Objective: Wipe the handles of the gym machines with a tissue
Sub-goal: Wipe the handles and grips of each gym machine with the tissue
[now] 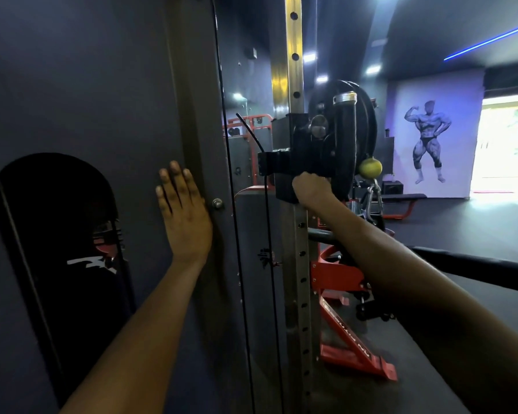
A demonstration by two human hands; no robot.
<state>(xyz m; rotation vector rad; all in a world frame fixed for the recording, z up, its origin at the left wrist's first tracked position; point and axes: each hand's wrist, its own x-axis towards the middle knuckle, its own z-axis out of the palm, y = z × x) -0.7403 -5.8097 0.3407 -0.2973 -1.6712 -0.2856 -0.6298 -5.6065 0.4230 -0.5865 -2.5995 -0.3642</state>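
Head cam: bracing on the cable machine, reaching for the pulley carriage [308, 150]

Left hand [183, 210] lies flat, fingers straight, on the dark panel [102, 85]. Right hand [311, 186] is curled at the carriage; can't tell if it's holding anything, and no tissue or handle shows. Risk: fingers pinched if it slides.

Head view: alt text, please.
A person's right hand reaches to the black pulley carriage on a cable machine's metal post, while the left hand presses flat on the dark side panel. No tissue is visible.

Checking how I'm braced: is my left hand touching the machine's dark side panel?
Touching. The head view shows the left hand pressed flat, fingers straight, on the dark side panel.
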